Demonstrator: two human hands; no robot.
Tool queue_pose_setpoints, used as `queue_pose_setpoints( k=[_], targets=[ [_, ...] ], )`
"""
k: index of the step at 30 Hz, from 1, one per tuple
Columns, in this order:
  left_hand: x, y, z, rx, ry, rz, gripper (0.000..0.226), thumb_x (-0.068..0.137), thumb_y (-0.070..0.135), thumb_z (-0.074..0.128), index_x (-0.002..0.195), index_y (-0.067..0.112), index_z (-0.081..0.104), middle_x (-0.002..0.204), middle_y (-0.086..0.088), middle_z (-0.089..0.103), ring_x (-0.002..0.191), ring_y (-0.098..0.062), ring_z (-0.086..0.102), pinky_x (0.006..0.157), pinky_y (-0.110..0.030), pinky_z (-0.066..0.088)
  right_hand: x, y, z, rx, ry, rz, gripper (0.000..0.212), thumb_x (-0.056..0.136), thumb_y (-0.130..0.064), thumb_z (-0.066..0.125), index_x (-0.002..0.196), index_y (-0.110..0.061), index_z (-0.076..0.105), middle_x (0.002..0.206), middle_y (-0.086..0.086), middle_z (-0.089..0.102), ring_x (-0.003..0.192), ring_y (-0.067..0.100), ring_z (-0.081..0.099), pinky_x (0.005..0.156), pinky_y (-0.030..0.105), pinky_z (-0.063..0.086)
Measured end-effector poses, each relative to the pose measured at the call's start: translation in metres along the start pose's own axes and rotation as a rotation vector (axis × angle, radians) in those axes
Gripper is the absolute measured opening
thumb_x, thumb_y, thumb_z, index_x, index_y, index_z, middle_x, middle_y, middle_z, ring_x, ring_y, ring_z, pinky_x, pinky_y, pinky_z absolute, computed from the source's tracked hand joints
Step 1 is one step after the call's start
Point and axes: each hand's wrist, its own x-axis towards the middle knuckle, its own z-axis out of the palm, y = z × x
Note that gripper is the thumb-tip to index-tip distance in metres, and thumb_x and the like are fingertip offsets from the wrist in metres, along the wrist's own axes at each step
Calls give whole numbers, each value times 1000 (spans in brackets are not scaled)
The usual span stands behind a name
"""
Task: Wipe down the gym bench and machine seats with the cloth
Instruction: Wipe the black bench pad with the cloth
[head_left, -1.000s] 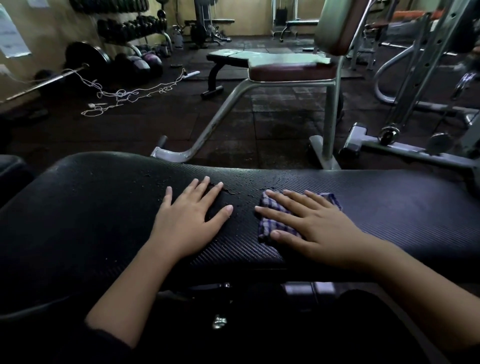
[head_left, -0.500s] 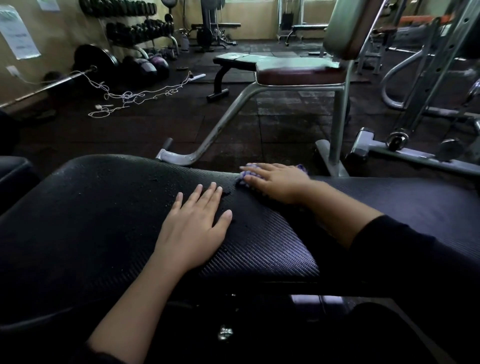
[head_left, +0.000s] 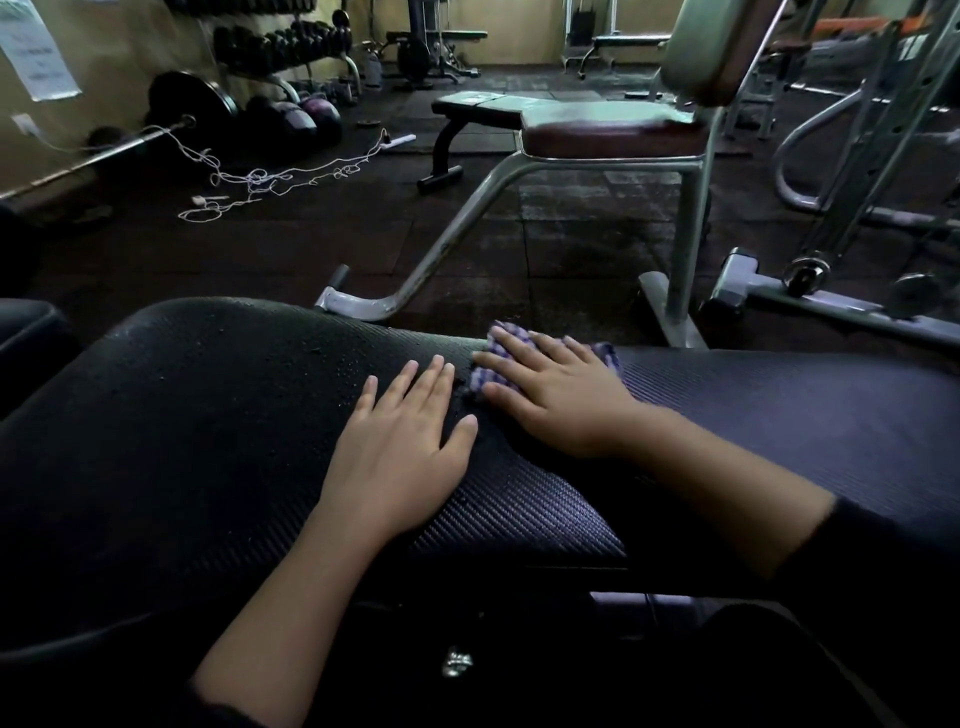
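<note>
Location: gym floor — free-weight and machine area.

Identifying features: a rack of dumbbells (head_left: 280, 44) against the far wall, a loaded barbell (head_left: 130, 143) lying on dark rubber floor tiles (head_left: 322, 234), a flat bench (head_left: 475, 111), a seat with upright back pad (head_left: 618, 132) on a tubular steel frame, and machine frames (head_left: 852, 171) at right — all beyond a black padded bench (head_left: 208, 441) in the foreground.

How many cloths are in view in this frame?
1: a checked cloth at the far edge of the black bench pad, pressed flat under the right hand. Others may lie out of view.
</note>
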Motion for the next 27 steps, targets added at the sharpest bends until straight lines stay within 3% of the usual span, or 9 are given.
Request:
queue_pose_setpoints(
  k=[4, 8, 11, 13, 16, 18, 20, 27],
  targets=[
    [-2, 0, 0, -16, 3, -8, 63, 100, 50, 19, 156, 26, 3, 161, 15, -3, 147, -2, -6, 121, -34, -6, 38, 26, -9, 78, -81, 45, 52, 97, -61, 17, 148, -47, 18, 159, -13, 16, 145, 18, 20, 116, 41, 17],
    [-4, 0, 0, -23, 3, -6, 62, 100, 51, 19, 155, 26, 3, 161, 16, -3, 147, -2, -7, 120, -33, -7, 14, 80, -14, 79, -92, 203, 60, 94, -68, 14, 146, -42, 29, 154, -13, 30, 138, 21, 34, 110, 39, 26],
    [-2, 0, 0, -21, 4, -6, 62, 100, 50, 19, 155, 25, 3, 161, 15, -3, 147, -2, -6, 121, -34, -7, -26, 74, -10, 0, -41, 185, 87, 72, -78, -5, 149, -43, 16, 158, -16, 17, 144, 19, 21, 114, 41, 17],
    [-1, 1, 0, -15, 6, -8, 63, 101, 50, 20, 155, 24, 3, 161, 15, -3, 147, -2, -6, 121, -34, -6, -48, 47, -5, -24, -12, 108, 92, 63, -74, -15, 149, -48, 6, 159, -20, 4, 147, 18, 8, 117, 39, 9],
    [-2, 1, -1, -11, -3, -9, 63, 101, 49, 20, 156, 25, 3, 161, 15, -4, 147, -2, -7, 121, -34, -6, -49, 7, 0, -51, 27, -17, 82, 73, -72, -14, 149, -48, 5, 159, -19, 0, 148, 19, 3, 117, 37, 3],
    [-2, 2, -2, -14, -10, -10, 62, 101, 49, 20, 156, 25, 2, 161, 15, -4, 146, -1, -7, 121, -33, -6, -25, -4, 0, 0, 23, -29, 61, 91, -66, 4, 149, -46, 8, 160, -17, 2, 148, 19, 3, 117, 38, 2],
    [-2, 2, -2, -16, -4, -12, 62, 101, 49, 21, 156, 25, 3, 161, 15, -3, 146, -1, -7, 121, -32, -6, 7, -4, 0, 28, 7, -19, 52, 99, -58, 16, 149, -46, 12, 160, -16, 7, 148, 18, 6, 117, 40, 6],
    [-2, 2, -3, -32, 0, -20, 62, 101, 50, 25, 155, 27, 8, 161, 16, 2, 146, 1, -4, 121, -31, -4, 37, 53, -8, 51, -58, 126, 54, 97, -61, 14, 143, -41, 33, 147, -2, 43, 132, 25, 42, 103, 39, 29]
  ],
)
